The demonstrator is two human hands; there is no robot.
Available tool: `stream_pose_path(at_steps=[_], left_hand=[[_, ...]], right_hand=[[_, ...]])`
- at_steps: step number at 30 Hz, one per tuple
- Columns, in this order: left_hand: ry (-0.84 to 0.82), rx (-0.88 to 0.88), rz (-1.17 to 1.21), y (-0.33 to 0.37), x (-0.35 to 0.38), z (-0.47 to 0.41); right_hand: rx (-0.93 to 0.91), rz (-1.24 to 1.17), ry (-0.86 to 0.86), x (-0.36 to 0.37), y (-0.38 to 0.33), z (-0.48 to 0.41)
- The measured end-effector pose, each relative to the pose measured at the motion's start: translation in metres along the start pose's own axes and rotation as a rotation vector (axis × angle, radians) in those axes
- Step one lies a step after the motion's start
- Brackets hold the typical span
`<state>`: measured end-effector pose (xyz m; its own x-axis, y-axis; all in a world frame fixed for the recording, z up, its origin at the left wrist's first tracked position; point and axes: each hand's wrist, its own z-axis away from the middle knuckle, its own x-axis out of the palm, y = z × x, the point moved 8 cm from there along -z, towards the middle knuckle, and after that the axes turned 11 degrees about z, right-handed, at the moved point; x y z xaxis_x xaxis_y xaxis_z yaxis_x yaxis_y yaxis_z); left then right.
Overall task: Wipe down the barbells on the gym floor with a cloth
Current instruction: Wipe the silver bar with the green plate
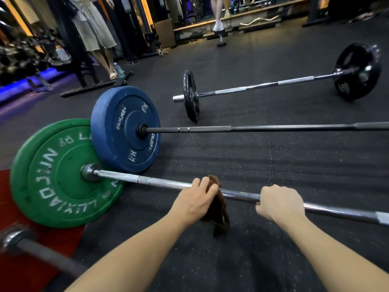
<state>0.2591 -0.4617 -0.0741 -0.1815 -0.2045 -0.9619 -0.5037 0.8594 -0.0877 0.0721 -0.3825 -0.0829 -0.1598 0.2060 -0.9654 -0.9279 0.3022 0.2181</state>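
A chrome barbell with a green plate lies on the black rubber floor closest to me. My left hand presses a brown cloth around its shaft; the cloth's loose end hangs below the bar. My right hand grips the same shaft bare, a little to the right of the cloth. Behind it lies a dark barbell with a blue plate. Farther back rests a silver barbell with black plates.
A fourth bar end crosses a red mat at the lower left. A person's legs and a rack base stand at the back left, with bottles nearby. A mirrored wall ledge runs along the back.
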Motion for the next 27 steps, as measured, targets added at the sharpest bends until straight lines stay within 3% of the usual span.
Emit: stream_pose_path(at_steps=[7,18,21,27], left_hand=[[0.019,0.185,0.017,0.020,0.001,-0.008],[-0.006,-0.108,0.038,-0.071,-0.007,0.034],[0.005,-0.126,0.126,-0.049,-0.002,0.028],[-0.035,0.135,0.140,0.050,0.008,-0.019]], right_hand=[[0.005,0.003,-0.013,-0.002,-0.001,0.004],[0.001,0.012,-0.004,0.000,-0.001,0.003],[0.005,0.013,0.009,-0.001,0.000,0.003],[0.003,0.000,0.010,-0.003,-0.001,0.006]])
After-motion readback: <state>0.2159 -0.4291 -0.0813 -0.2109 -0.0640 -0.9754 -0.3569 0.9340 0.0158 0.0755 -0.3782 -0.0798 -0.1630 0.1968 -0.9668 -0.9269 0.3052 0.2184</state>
